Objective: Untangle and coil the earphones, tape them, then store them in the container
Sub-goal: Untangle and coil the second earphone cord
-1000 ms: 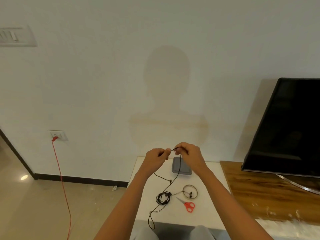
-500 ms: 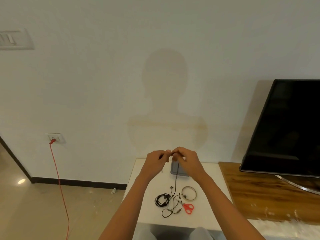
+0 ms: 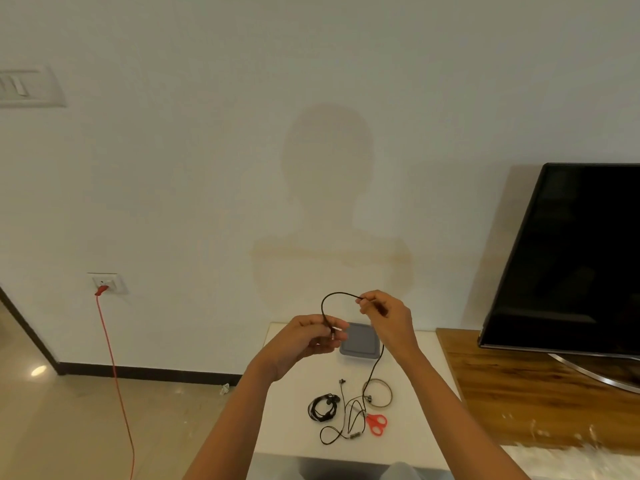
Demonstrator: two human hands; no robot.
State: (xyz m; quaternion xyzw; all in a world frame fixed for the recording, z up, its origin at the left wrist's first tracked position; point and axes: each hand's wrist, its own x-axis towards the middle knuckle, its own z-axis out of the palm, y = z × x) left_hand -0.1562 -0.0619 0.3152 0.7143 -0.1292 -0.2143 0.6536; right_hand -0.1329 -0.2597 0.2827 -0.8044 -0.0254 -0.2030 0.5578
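A black earphone cable [image 3: 332, 295] arches between my two raised hands above the white table [image 3: 287, 431]. My left hand [image 3: 311, 337] pinches its plug end. My right hand [image 3: 386, 315] grips the cable higher up, and the rest hangs down to a loose tangle [image 3: 349, 422] on the table. A second, coiled black earphone [image 3: 322, 407] lies to the left of that tangle. A tape ring [image 3: 378, 393] and red scissors [image 3: 375, 423] lie at the right. The grey lidded container [image 3: 358, 344] stands at the table's far edge, partly behind my hands.
A large dark television [image 3: 571, 258] stands on a wooden bench [image 3: 519, 393] to the right of the table. A red cord [image 3: 114, 375] hangs from a wall socket at the left. The wall is close behind the table.
My hands were pinched together; they have drawn apart, the right one rising, so a loop of cable now arches between them. More cable lies in a tangle on the table.
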